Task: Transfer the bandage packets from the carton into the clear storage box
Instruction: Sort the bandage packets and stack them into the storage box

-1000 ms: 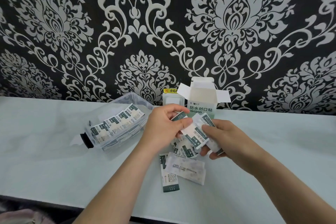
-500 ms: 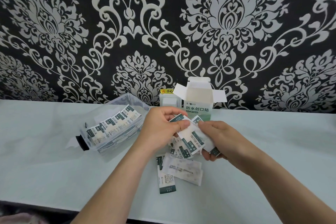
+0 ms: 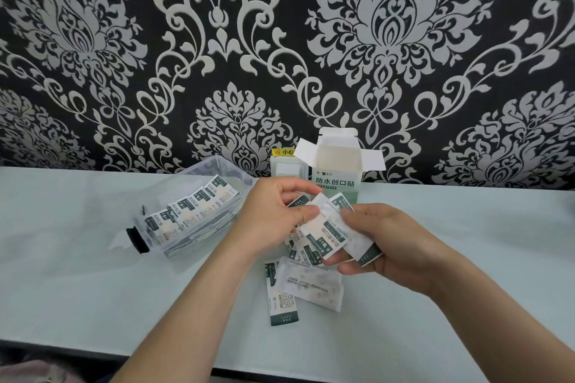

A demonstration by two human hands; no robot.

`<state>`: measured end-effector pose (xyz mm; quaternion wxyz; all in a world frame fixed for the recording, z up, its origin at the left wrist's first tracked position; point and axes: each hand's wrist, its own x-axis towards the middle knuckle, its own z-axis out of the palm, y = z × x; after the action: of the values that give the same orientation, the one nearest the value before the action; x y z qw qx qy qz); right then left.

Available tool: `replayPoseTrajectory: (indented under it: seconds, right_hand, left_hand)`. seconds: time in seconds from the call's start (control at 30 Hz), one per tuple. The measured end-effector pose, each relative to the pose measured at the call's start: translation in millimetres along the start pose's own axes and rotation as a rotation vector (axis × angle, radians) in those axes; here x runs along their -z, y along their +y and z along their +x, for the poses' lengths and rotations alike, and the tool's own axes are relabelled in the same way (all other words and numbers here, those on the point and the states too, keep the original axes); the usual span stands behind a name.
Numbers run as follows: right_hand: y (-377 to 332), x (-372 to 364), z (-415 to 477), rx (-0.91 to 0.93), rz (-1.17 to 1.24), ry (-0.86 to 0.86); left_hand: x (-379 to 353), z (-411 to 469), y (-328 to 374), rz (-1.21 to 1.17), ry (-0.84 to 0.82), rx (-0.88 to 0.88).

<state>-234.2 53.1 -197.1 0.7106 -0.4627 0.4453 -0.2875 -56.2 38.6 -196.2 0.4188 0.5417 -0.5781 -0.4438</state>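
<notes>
1. Bandage packets (image 3: 326,228), small white paper sachets with dark green ends, sit fanned in the right hand (image 3: 392,246). Its fingers curl under the bundle and its thumb lies on top. I'd say they are fanned so that one can be drawn off at a time.
2. The left hand (image 3: 273,221) pinches the fan's upper edge between thumb and forefinger, probably to pull off a packet for the box.
3. The clear plastic storage box (image 3: 217,166), with a black latch and no lid, lies near the left hand at its nine o'clock, within easy reach. A row of packets (image 3: 193,211) already lies inside.
4. The white-and-green cardboard carton (image 3: 337,183) stands upright with its flaps open at twelve o'clock, just behind the hands. I cannot tell whether it is empty.
5. Some loose packets (image 3: 281,292) lie untouched on the pale table (image 3: 93,274) at six o'clock, below the hands.
</notes>
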Motion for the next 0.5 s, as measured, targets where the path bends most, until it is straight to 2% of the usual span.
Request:
replayPoseTrajectory:
  seconds: [0.1,0.23,0.3,0.4,0.43,0.5]
  right_hand:
    - [2.1,3.9,-0.6,0.061,-0.158,0.002]
    - [3.7,2.3,-0.8,0.04,-0.166,0.062]
    - [4.2,2.5,0.8,0.087,-0.203,0.186]
    - [5.0,10.5,4.5,0.299,-0.492,0.502]
    - [5.3,11.6,5.0,0.353,-0.554,0.534]
    - [7.1,6.5,5.4,0.398,-0.641,0.486]
  left_hand:
    - [0.4,-0.7,0.7,0.021,-0.023,0.008]
    - [-2.0,0.4,3.1,0.015,-0.046,0.024]
    - [0.9,1.7,4.0,0.024,-0.034,0.043]
    - [8.0,3.7,3.8,0.06,-0.004,0.076]
    - [7.5,3.4,4.1,0.064,-0.023,0.093]
    - [-0.3,1.5,4.2,0.037,-0.08,0.122]
